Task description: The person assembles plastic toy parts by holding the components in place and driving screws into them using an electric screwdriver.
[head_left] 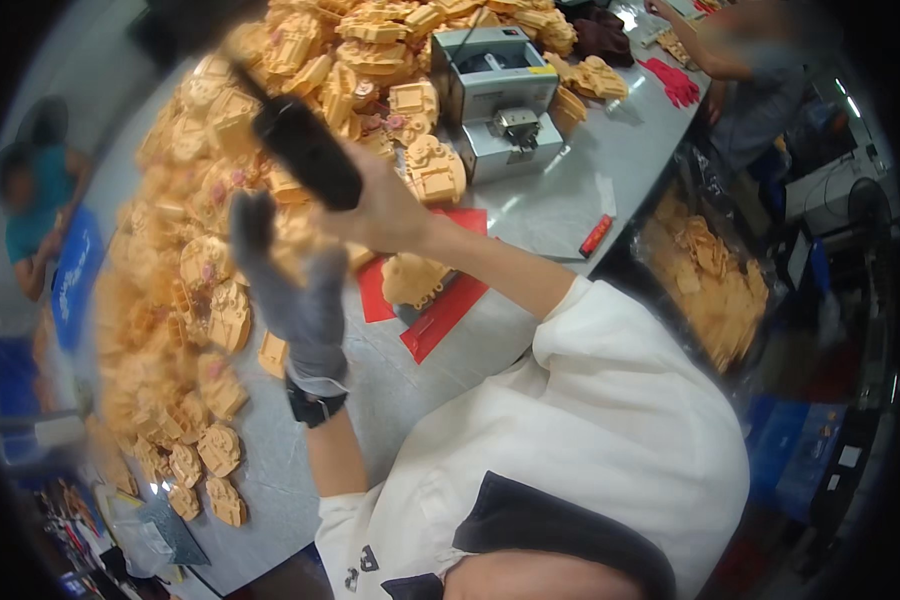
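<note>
My right hand [388, 205], bare, is wrapped round a black handheld device [310, 150] with a thin dark rod at its far end; blur hides its exact kind. Just left of it, my left hand [295, 300] wears a grey glove and a dark wrist strap. Its thumb and fingers are apart, with nothing seen between them. Beyond both hands spreads a big heap of tan moulded plastic parts [220, 130]. Below my right forearm, one tan part [410, 280] sits on a dark block over a red sheet [435, 325] on the grey table [390, 375].
A grey metal machine [495, 90] stands at the back. Right of it lie a red, pen-like item [596, 235] and pink gloves [670, 82]. A lined container of tan pieces [705, 280] sits off the right edge. Other people are at far left and far right.
</note>
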`<state>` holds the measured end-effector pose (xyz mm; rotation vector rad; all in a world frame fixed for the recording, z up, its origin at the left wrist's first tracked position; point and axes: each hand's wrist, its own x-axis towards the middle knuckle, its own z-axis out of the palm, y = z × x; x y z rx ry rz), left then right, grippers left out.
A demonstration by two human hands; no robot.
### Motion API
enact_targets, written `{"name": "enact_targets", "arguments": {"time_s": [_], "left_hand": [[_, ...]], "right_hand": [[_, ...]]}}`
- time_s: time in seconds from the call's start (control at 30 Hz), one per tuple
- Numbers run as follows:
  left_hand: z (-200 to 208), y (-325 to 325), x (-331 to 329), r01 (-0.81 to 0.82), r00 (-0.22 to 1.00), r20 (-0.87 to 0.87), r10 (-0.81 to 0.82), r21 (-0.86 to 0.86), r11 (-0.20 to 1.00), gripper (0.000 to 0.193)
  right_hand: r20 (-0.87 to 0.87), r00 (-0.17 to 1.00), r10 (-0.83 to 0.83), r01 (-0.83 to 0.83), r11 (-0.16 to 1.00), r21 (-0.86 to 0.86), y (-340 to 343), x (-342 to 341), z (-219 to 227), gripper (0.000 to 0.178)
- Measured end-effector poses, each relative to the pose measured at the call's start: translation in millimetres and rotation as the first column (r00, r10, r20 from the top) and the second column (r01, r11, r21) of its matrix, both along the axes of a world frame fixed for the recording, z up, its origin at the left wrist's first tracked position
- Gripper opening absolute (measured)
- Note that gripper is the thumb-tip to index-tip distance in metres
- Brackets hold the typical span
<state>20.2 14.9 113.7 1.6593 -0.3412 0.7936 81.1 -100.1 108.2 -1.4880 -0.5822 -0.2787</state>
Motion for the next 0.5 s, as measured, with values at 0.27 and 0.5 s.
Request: {"name": "enact_targets", "arguments": {"time_s": [0.27, 0.5], "left_hand": [[65, 5, 19, 0.082, 0.995, 0.074, -0.070, -0.171, 0.982, 0.018], [81, 5, 34, 0.147, 0.985, -0.080, -0.151, -0.058, 0.987, 0.021]], "right_hand": [[0.143, 0.962, -0.231, 0.271, 0.847, -0.457, -109, -47, -7, 0.042], [0.083, 0.944, -0.319, 0.161, 0.228, -0.960, -212, -118, -49, 0.031]]}}
